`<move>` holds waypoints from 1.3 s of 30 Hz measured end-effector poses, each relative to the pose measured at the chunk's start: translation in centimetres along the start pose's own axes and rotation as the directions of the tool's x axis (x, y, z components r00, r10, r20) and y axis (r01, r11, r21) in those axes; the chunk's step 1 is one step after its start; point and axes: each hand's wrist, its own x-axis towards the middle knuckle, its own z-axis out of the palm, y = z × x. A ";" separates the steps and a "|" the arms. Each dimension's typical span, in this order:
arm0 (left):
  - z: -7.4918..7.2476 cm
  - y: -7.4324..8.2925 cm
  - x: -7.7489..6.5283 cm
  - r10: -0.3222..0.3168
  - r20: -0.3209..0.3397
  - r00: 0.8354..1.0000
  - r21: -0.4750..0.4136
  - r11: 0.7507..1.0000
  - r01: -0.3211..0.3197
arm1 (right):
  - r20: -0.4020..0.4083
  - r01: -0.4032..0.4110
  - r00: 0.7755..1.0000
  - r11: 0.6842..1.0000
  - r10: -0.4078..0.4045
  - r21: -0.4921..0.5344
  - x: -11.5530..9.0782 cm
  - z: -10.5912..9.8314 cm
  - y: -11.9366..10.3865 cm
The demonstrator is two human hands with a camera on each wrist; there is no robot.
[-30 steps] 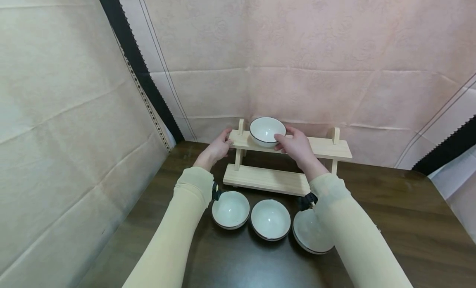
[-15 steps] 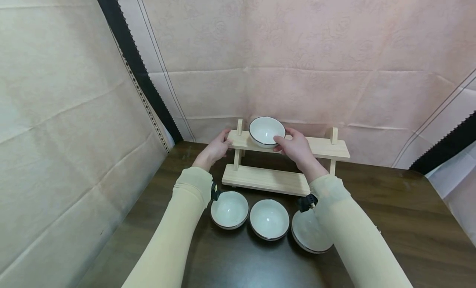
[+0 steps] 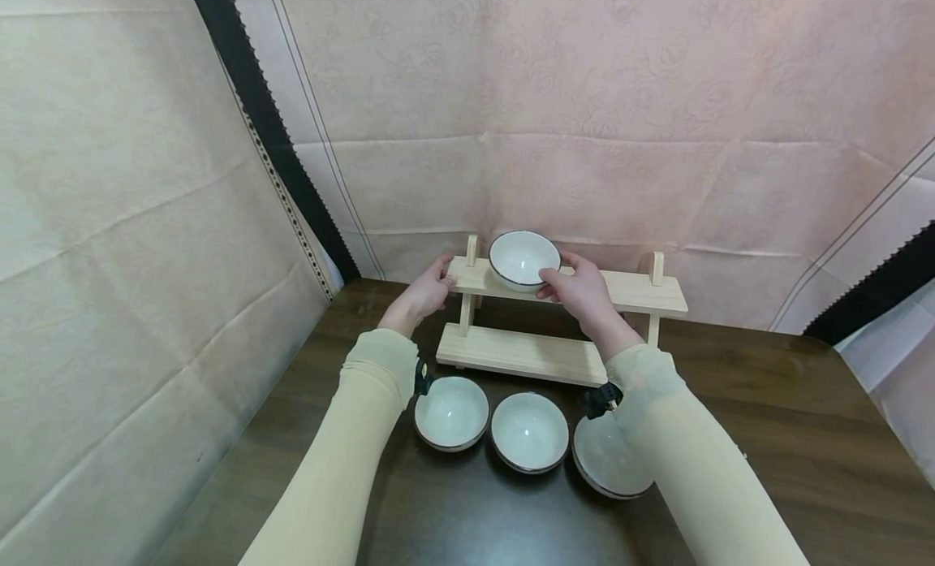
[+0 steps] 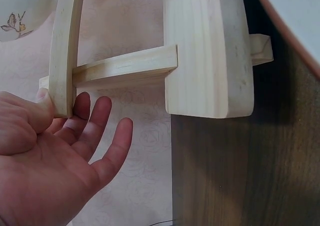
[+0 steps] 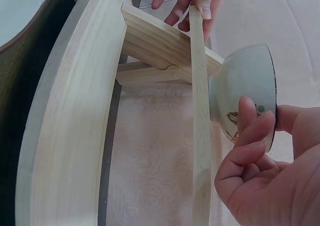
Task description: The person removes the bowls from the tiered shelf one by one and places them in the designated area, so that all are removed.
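Note:
A two-tier wooden shelf stands at the back of the table. My left hand pinches the left end of its upper board, thumb on one face and fingertips on the other; the last fingers stick out loosely in the left wrist view. A white bowl with a dark rim sits on the left part of that board. My right hand pinches its right side, thumb at the rim. The right wrist view shows the bowl's foot against the board, and a printed motif partly covered by my fingers.
In front of the shelf stand three places of white bowls in a row: a left bowl, a middle bowl, and a right bowl partly under my right sleeve. Cloth hangs behind the dark wooden table.
Almost nothing differs. Both hands keep their places on the shelf and the bowl, and the picture shifts only very slightly.

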 end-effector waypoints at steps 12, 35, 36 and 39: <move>0.0 -0.2 0.1 0.006 -0.003 1.000 0.022 1.000 -0.006 | -0.008 -0.030 1.000 0.999 0.030 0.035 0.0 0.0 0.3; 0.1 -0.1 0.2 -0.015 -0.021 1.000 0.030 0.999 0.016 | 0.011 -0.052 0.999 0.995 0.051 0.085 -0.5 -0.5 1.5; 0.2 -0.2 0.1 -0.015 -0.022 1.000 0.028 1.000 0.015 | 0.012 -0.049 0.999 0.995 0.048 0.089 -0.5 -0.5 1.6; 0.2 -0.2 0.0 -0.015 -0.022 1.000 0.022 1.000 0.015 | 0.018 -0.038 0.999 0.995 0.037 0.096 -0.5 -0.7 2.1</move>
